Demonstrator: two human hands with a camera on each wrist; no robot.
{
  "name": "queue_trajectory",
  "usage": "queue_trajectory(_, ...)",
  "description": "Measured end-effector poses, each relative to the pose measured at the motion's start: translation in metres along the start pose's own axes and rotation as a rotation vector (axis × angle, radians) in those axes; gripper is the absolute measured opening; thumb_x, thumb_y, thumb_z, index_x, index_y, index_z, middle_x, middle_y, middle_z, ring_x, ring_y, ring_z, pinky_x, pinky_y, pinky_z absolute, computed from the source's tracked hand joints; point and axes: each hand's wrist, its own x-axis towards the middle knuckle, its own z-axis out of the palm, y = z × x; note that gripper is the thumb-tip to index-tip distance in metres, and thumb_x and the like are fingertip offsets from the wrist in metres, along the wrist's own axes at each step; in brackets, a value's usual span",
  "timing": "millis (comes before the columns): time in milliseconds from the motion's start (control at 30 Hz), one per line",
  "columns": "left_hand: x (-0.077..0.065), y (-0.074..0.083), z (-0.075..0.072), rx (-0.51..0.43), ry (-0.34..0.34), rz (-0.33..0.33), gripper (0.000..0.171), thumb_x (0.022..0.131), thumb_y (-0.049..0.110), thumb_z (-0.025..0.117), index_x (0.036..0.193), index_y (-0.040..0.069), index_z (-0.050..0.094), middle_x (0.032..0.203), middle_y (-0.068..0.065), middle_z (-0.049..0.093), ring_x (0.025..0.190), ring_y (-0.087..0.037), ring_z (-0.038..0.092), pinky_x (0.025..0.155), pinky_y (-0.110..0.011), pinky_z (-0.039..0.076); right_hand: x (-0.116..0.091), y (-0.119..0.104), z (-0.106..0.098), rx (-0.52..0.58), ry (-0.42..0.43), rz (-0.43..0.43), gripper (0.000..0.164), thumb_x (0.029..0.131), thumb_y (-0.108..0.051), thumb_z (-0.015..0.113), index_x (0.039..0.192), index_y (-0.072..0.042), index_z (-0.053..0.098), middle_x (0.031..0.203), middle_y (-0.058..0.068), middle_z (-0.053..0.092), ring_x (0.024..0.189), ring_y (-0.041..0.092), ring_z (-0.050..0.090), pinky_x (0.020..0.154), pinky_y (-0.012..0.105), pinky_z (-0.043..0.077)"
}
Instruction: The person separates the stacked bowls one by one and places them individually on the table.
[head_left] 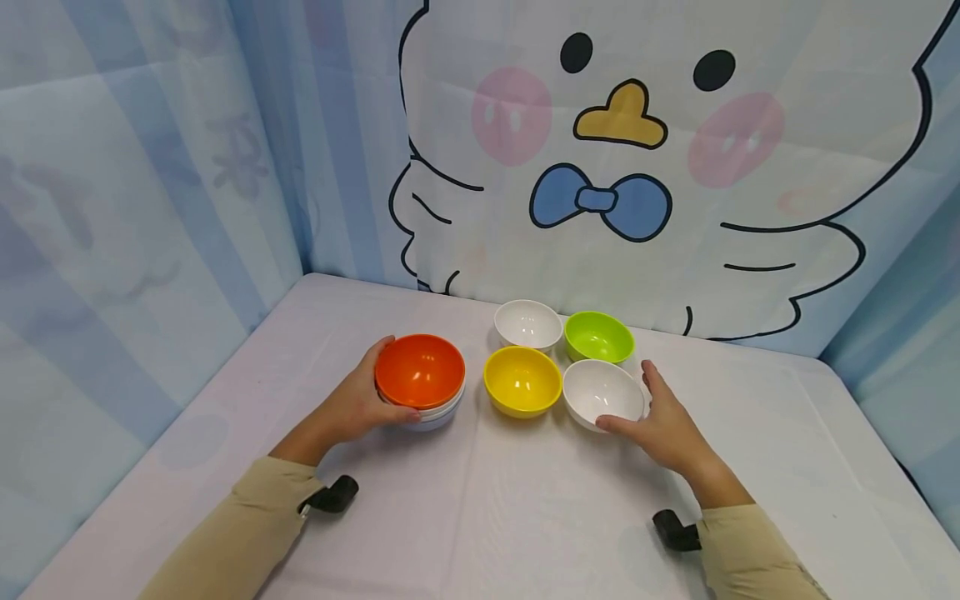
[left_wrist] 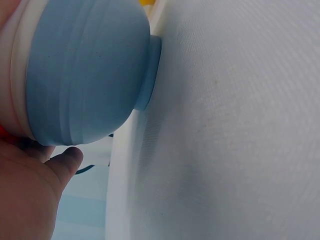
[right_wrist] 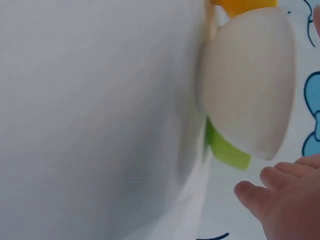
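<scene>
On the left, an orange bowl [head_left: 420, 371] tops a nested stack, with white rims under it and a light blue bowl [left_wrist: 90, 70] at the bottom. My left hand [head_left: 367, 400] grips this stack from its left side, thumb along the near side below the orange rim. A white bowl [head_left: 602, 392] sits front right in a cluster of bowls. Spread around its right side is my right hand [head_left: 667, 425], the thumb tip over the near rim. In the right wrist view the fingers [right_wrist: 252, 197] extend apart from that white bowl [right_wrist: 250, 80].
Beside the front white bowl stands a yellow bowl [head_left: 522, 382]. Behind them are another white bowl [head_left: 527, 323] and a green bowl [head_left: 598, 337]. A white cloth covers the table [head_left: 517, 508], and a printed curtain [head_left: 465, 233] rises at its far edge.
</scene>
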Motion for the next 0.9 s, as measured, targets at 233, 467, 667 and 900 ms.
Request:
queue_trajectory(233, -0.001, 0.0, 0.0, -0.004, -0.002, 0.003, 0.118, 0.074, 0.026, 0.089, 0.158, 0.004, 0.009, 0.155, -0.02, 0.032, 0.137, -0.041, 0.037, 0.104, -0.057, 0.043, -0.004, -0.024, -0.007, 0.054, 0.042, -0.089, 0.117, 0.084, -0.038, 0.081, 0.16, -0.003, -0.001, 0.164, 0.025, 0.007, 0.144, 0.05, 0.021, 0.111, 0.063, 0.027)
queue_trajectory(467, -0.001, 0.0, -0.001, -0.008, -0.004, 0.022, 0.118, 0.075, 0.027, 0.089, 0.158, 0.003, 0.008, 0.155, -0.021, 0.032, 0.136, -0.042, 0.037, 0.104, -0.058, 0.042, 0.002, -0.055, 0.01, 0.113, 0.027, -0.208, 0.108, 0.082, -0.034, 0.084, 0.159, -0.004, 0.014, 0.162, 0.021, 0.02, 0.145, 0.043, 0.025, 0.113, 0.058, 0.027)
queue_trajectory(667, -0.002, -0.001, -0.001, -0.013, -0.001, 0.005, 0.119, 0.075, 0.027, 0.089, 0.158, 0.003, 0.007, 0.155, -0.021, 0.031, 0.137, -0.042, 0.036, 0.104, -0.057, 0.042, 0.012, -0.085, 0.032, 0.172, -0.008, -0.29, 0.106, 0.079, -0.033, 0.085, 0.159, -0.007, 0.02, 0.163, 0.013, 0.024, 0.145, 0.036, 0.028, 0.114, 0.055, 0.029)
queue_trajectory(900, -0.002, -0.001, -0.002, -0.011, -0.013, 0.004, 0.12, 0.075, 0.027, 0.089, 0.158, 0.003, 0.007, 0.156, -0.02, 0.031, 0.138, -0.041, 0.035, 0.104, -0.057, 0.042, 0.024, -0.116, 0.058, 0.22, -0.082, -0.34, 0.103, 0.076, -0.032, 0.086, 0.158, -0.011, 0.026, 0.161, 0.011, 0.029, 0.143, 0.033, 0.032, 0.114, 0.053, 0.03)
